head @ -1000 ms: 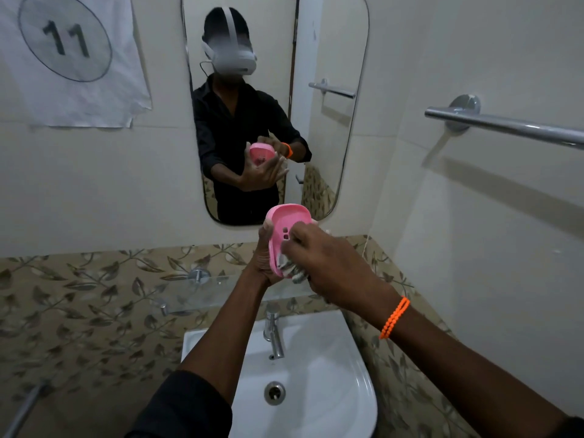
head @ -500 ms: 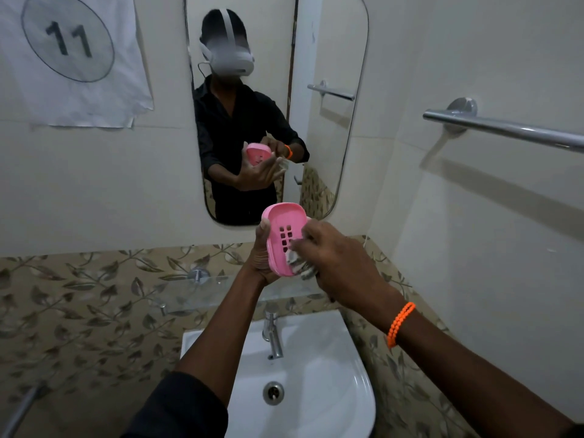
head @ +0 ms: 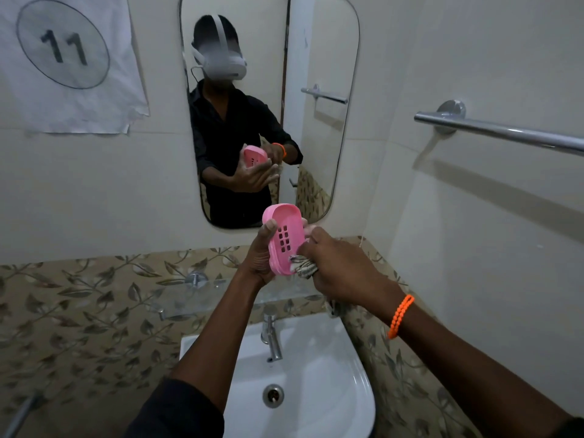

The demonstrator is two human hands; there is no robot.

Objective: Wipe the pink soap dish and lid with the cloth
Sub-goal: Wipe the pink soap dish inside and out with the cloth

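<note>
one soap dish [head: 283,238] upright, hollow facing camera.

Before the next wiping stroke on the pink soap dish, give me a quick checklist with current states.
1. Left hand grips the soap dish: ok.
2. Right hand holds the cloth: ok.
3. Cloth touching the dish's lower end: ok.
4. Dish held over the sink, in case it slips: ok.
5. Lid within reach: cannot tell, not in view.
6. Slotted face already clean: cannot tell.
</note>
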